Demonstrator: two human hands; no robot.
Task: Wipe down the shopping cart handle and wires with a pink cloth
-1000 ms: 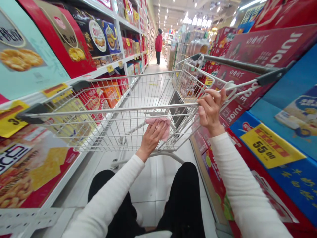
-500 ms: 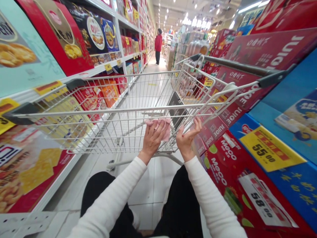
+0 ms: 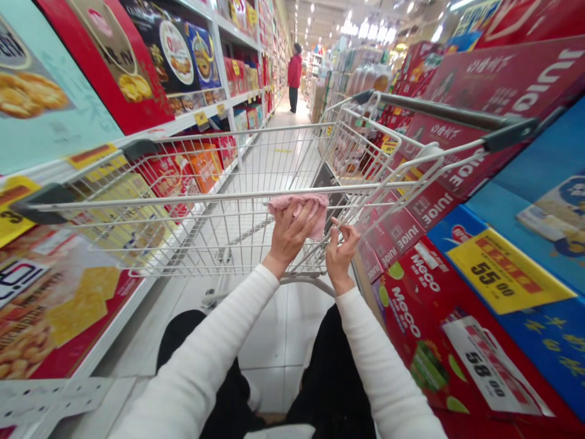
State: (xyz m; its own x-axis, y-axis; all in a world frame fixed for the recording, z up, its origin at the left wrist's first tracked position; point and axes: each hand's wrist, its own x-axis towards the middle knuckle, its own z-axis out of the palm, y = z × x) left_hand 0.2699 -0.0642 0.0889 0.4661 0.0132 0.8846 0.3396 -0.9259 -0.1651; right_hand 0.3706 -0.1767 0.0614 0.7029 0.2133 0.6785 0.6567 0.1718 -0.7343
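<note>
One crumpled pink cloth [image 3: 321,222] is pressed to a grey metal-wire shopping cart [image 3: 205,199] by the left hand [image 3: 290,235], fingers slightly spread; the right hand [image 3: 342,253] is curled, pinch unclear.

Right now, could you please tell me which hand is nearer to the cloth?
Left. The left hand is on the cloth, holding it; the right hand is just to its right, beside the cart.

Carries 1 wire cart [image 3: 256,196] on pale tiled floor [image 3: 265,347] and 1 person in red [image 3: 294,73] toward the far end, and holds, behind the front edge of the white shelf [image 3: 178,125], 1 mint box [image 3: 50,131], 1 red box [image 3: 112,73], 1 dark box [image 3: 159,49].
</note>
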